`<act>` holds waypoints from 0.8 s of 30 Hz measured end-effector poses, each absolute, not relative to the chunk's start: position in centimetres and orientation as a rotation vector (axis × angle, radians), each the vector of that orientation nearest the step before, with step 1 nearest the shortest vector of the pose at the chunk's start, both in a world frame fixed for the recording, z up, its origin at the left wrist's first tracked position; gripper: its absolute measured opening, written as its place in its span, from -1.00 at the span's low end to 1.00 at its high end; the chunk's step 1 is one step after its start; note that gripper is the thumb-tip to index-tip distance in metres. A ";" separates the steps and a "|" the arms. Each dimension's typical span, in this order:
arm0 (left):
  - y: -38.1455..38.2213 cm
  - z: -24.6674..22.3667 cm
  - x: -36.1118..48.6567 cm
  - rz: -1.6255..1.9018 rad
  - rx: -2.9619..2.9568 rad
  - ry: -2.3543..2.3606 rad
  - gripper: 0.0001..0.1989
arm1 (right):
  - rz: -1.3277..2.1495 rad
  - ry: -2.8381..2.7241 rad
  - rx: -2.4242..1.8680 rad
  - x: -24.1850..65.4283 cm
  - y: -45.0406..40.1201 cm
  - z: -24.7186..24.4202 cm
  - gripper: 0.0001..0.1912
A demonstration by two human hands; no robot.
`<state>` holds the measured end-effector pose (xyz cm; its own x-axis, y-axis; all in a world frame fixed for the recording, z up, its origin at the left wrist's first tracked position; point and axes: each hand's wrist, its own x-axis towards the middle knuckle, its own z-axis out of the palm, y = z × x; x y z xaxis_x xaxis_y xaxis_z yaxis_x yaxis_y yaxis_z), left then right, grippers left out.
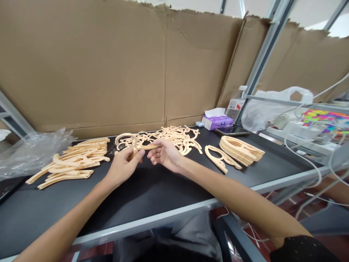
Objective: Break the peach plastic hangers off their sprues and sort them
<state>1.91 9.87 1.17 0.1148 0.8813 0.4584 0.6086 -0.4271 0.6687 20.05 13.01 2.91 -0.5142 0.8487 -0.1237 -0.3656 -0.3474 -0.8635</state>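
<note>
Both hands meet above the black table, holding one cream plastic hanger [145, 147] between them. My left hand [125, 163] is closed round its middle, just below the curved hook. Thumb and fingers of my right hand [167, 154] pinch the arm that points right; its other fingers are loosely curled. Behind the hands lies a heap of small curved cream pieces [188, 140]. At the left is a pile of long cream arms [73, 160]. To the right, a folded hanger [218, 158] lies beside a neat stack of similar hangers [240, 149].
Clear plastic bag [35, 149] at the left; purple tissue pack [218, 122], phone [233, 130] and bottle [236, 103] at the back right. White cables [302, 156] and a white bag [261, 109] are farther right. Cardboard [109, 65] stands behind the table [152, 203].
</note>
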 end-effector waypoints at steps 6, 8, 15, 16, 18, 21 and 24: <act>9.8 1.7 1.5 1.298 2.040 1.708 -0.54 | 1.894 -1.236 -0.764 20.2 12.9 3.4 -0.65; 9.9 1.9 1.4 1.313 1.986 1.803 -0.55 | 1.800 -1.216 -0.775 20.5 13.3 3.5 -0.61; 10.0 2.6 0.9 1.342 1.881 2.019 -0.46 | 1.116 -1.060 -0.853 22.2 15.8 3.6 -0.63; 10.0 2.5 0.8 1.322 1.895 2.045 -0.43 | 1.043 -1.077 -0.850 22.4 16.0 3.6 -0.65; 10.1 2.4 0.6 1.240 1.930 2.113 -0.40 | 0.938 -1.113 -0.862 22.5 16.3 3.4 -0.68; 10.1 2.5 0.5 1.032 1.959 2.240 -0.39 | 0.854 -1.169 -0.912 22.5 16.3 3.2 -0.70; 10.0 2.8 0.7 0.881 1.956 2.303 -0.38 | 0.784 -1.219 -0.951 22.4 16.2 3.2 -0.71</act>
<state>0.69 9.98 2.78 -0.2275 0.9080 0.3519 0.9111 0.0709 0.4060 22.44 16.16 3.20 0.1879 0.8946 0.4054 0.0016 0.4124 -0.9110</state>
